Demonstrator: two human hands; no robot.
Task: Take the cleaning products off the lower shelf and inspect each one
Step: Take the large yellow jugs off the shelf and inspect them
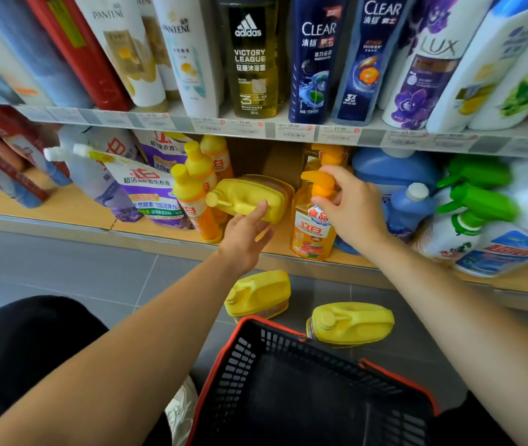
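On the lower shelf (63,206), a yellow jug (249,194) is tilted with its cap pointing left. My left hand (245,235) grips its near end, thumb on top and fingers underneath. To its right stands an orange pump bottle of dish soap (312,233). My right hand (351,206) curls round its neck, just under the orange pump head. Two more yellow jugs (258,294) (353,321) stand on the grey tiled floor below the shelf edge.
A black shopping basket with a red rim (398,376) sits on the floor between my arms. Orange squeeze bottles (192,194), detergent pouches (146,188), blue jugs (394,172) and green-trigger spray bottles (478,201) crowd the lower shelf. The upper shelf (288,130) holds shampoo bottles.
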